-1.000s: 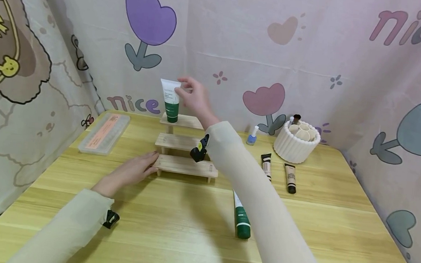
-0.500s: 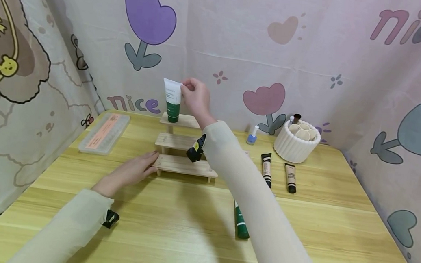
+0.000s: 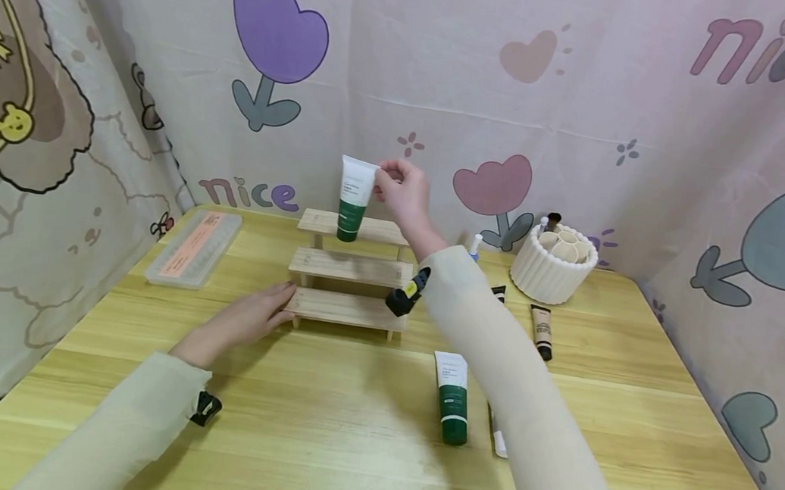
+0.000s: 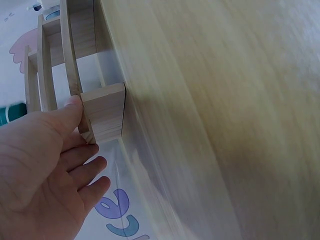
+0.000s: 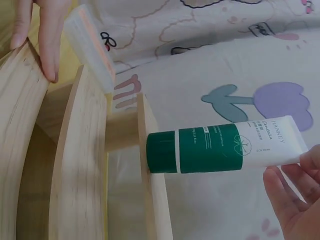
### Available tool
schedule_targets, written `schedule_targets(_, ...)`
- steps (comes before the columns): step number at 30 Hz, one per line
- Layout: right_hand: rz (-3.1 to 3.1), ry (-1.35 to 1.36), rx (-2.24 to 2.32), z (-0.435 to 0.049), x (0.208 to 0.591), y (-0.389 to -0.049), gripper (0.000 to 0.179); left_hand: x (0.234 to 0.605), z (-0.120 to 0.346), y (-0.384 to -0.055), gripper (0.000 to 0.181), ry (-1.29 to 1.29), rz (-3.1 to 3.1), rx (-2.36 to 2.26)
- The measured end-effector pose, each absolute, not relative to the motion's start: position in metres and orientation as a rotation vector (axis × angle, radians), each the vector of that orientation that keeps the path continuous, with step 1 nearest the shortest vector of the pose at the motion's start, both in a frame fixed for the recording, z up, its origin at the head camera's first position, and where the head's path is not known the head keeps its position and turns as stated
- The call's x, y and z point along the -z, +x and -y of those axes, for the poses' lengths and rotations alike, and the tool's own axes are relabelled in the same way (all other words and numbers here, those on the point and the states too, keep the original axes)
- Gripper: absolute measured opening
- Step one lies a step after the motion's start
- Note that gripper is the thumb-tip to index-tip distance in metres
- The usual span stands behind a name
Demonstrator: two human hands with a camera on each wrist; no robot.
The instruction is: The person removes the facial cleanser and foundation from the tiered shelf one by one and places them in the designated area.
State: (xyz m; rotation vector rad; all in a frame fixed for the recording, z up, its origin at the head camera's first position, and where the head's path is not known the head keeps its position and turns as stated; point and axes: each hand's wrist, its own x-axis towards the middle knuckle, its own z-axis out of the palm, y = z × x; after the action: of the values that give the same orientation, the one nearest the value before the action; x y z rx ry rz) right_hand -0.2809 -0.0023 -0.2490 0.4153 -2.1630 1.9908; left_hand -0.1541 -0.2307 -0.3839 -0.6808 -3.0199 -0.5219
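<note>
My right hand (image 3: 406,193) pinches the white crimped end of a green-and-white squeeze tube (image 3: 355,201) between thumb and fingers. The tube leans slightly, cap down. In the right wrist view its green cap (image 5: 162,152) is right at the edge of the top step. Below it stands a three-step wooden display stand (image 3: 347,310). My left hand (image 3: 254,315) grips the left end of the lowest step; in the left wrist view the thumb lies on one face of the board and the other fingers (image 4: 80,160) are spread beside it.
A second green-and-white tube (image 3: 452,401) lies in front, beside a partly hidden white item (image 3: 498,438). Small black-capped tubes (image 3: 542,333), a nail polish bottle (image 3: 477,245) and a white brush holder (image 3: 555,265) are at right. A flat clear case (image 3: 195,250) lies at left.
My right hand has taken hold of the tube's top and moved it rightward along the top step, towards its front edge. The left hand stays on the stand.
</note>
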Motion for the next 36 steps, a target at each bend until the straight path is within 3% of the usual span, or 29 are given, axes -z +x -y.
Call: schedule_targets(36, 2.595, 0.322, -1.825, -0.25, 0.32, -0.195, 0.013, 0.383, 0.23, -0.155, 0.053, -0.681, 3.025, 0.53)
